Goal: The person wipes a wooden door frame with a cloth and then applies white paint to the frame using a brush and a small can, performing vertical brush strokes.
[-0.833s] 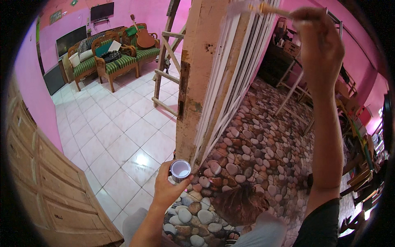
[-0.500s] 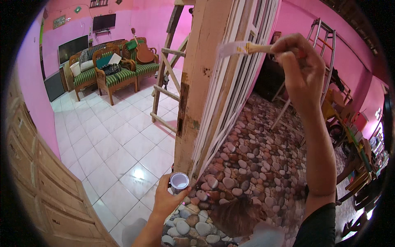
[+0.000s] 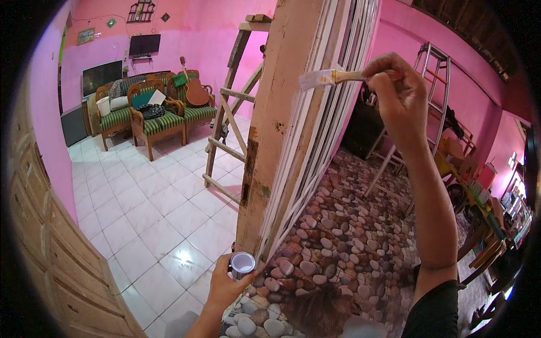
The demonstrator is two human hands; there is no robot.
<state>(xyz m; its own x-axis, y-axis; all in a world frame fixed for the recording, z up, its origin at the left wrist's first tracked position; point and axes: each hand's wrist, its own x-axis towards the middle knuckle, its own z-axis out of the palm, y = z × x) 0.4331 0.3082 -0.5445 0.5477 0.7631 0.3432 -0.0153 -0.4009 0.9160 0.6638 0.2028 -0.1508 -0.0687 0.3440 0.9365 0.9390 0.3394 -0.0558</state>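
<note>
White-bristled paintbrush (image 3: 336, 77), wooden handle pinched between thumb and fingers of right hand (image 3: 397, 93); gripped well back, probably to leave bristles free. Held high and nearly level, bristles pointing left across white frame mouldings (image 3: 307, 141), tips near edge of brown post (image 3: 283, 73); contact or gap, impossible to tell from this angle.

Small round open-topped can (image 3: 243, 263), pale inside. Clasped low in left hand (image 3: 224, 284), thumb and fingers curled about its sides, beside foot of post. Mouth turned up, presumably to keep any contents from spilling. Both hands occupied, neither released.

Around: pebble-patterned floor covering (image 3: 327, 225), right of post; white floor tiles (image 3: 152, 219), left. Wooden ladder (image 3: 227, 149) upright behind post; metal stepladder (image 3: 444, 93) at right. Acoustic guitar (image 3: 196, 92) propped neck-up on green-striped armchair (image 3: 163, 121), apparently for support from its backrest. Panelled wooden door (image 3: 62, 253), far left.
</note>
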